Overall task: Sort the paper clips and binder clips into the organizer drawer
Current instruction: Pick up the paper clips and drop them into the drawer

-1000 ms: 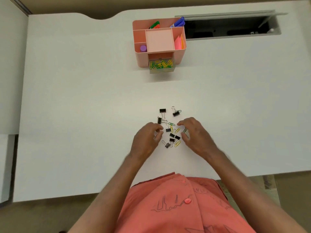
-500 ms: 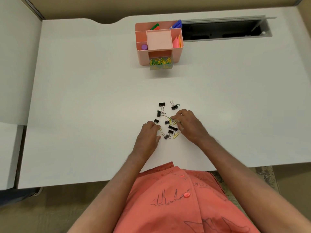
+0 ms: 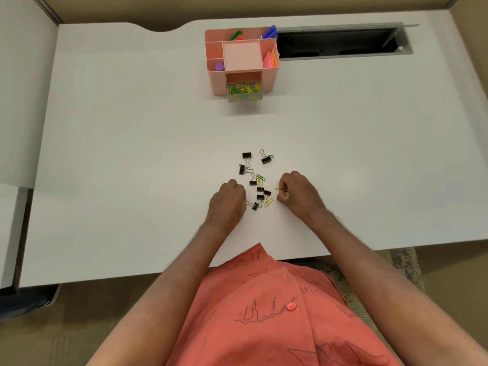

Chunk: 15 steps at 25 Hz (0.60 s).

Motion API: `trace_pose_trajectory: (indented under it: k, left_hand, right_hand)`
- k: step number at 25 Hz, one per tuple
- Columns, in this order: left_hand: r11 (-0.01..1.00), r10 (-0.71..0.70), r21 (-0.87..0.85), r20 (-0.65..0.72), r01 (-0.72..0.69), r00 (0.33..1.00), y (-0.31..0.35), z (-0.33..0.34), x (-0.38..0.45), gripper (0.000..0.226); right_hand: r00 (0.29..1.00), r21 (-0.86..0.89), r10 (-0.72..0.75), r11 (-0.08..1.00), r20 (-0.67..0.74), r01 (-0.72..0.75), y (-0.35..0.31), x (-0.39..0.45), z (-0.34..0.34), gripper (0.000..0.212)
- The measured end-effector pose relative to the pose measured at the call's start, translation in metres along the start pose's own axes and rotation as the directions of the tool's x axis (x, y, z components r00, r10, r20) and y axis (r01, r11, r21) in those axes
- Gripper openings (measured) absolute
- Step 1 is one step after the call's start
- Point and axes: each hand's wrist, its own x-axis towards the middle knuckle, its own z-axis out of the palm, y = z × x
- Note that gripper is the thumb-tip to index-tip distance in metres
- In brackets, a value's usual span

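Note:
Several black binder clips (image 3: 260,189) and yellow and green paper clips (image 3: 260,178) lie in a loose pile at the middle of the white desk (image 3: 132,154). My right hand (image 3: 299,198), just right of the pile, pinches a yellow-green paper clip (image 3: 280,189) between thumb and fingers. My left hand (image 3: 227,203) rests at the pile's left edge with curled fingers. A bit of yellow wire shows at its fingertips, beside a binder clip (image 3: 255,206). The pink organizer (image 3: 215,83) stands at the back, its clear drawer (image 3: 245,93) pulled open and holding several yellow and green paper clips.
The organizer's top compartments hold markers (image 3: 268,33), sticky notes (image 3: 269,60) and a purple item (image 3: 219,66). An open cable slot (image 3: 338,43) is cut into the desk right of the organizer. The desk's near edge runs just behind my forearms.
My right hand drew back to the right out of the pile with a paper clip pinched. My left hand stayed at the pile's left edge.

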Motion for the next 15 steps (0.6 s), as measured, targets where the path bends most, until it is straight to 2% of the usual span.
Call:
trace_pose_trajectory:
  k: [3,6,7,9,10,11,12,13,15]
  left_hand:
    - [0.997,0.038,0.066,-0.002,-0.038,0.999,0.002,0.002,-0.001,0.006]
    - [0.997,0.045,0.061,-0.035,-0.043,0.998,0.001,0.003,-0.004,0.007]
    - [0.999,0.033,0.008,-0.051,-0.033,0.998,0.000,0.003,-0.004,0.007]
    - [0.979,-0.043,-0.202,-0.086,0.025,0.995,0.001,-0.002,-0.002,0.014]
    - [0.944,-0.102,-0.323,-0.080,0.071,0.992,0.004,-0.006,0.001,0.019]
    - [0.893,-0.163,-0.433,-0.054,0.124,0.985,0.008,-0.012,0.004,0.021]
    - [0.828,-0.217,-0.532,-0.019,0.174,0.976,0.013,-0.018,0.008,0.022]
    - [0.750,-0.260,-0.625,0.020,0.215,0.965,0.018,-0.024,0.013,0.020]
    - [0.564,-0.322,-0.775,0.110,0.284,0.940,0.026,-0.034,0.025,0.015]
  right_hand:
    - [1.000,0.088,0.005,0.996,0.014,-0.006,0.001,-0.012,-0.002,0.013]
    - [0.992,0.323,0.104,0.939,0.068,-0.121,-0.002,-0.027,-0.004,0.020]
    - [0.978,0.447,0.179,0.871,0.104,-0.207,-0.002,-0.030,-0.004,0.018]
    - [0.917,0.699,0.334,0.602,0.219,-0.386,-0.005,-0.033,-0.003,0.014]
    - [0.884,0.771,0.376,0.463,0.276,-0.438,-0.005,-0.035,-0.004,0.015]
    - [0.868,0.799,0.390,0.388,0.308,-0.458,-0.004,-0.037,-0.004,0.016]
    - [0.867,0.805,0.383,0.375,0.317,-0.460,-0.005,-0.039,-0.005,0.015]
    - [0.883,0.793,0.364,0.420,0.297,-0.440,-0.006,-0.042,-0.004,0.013]
    - [0.941,0.704,0.273,0.628,0.199,-0.331,-0.008,-0.047,0.001,0.010]
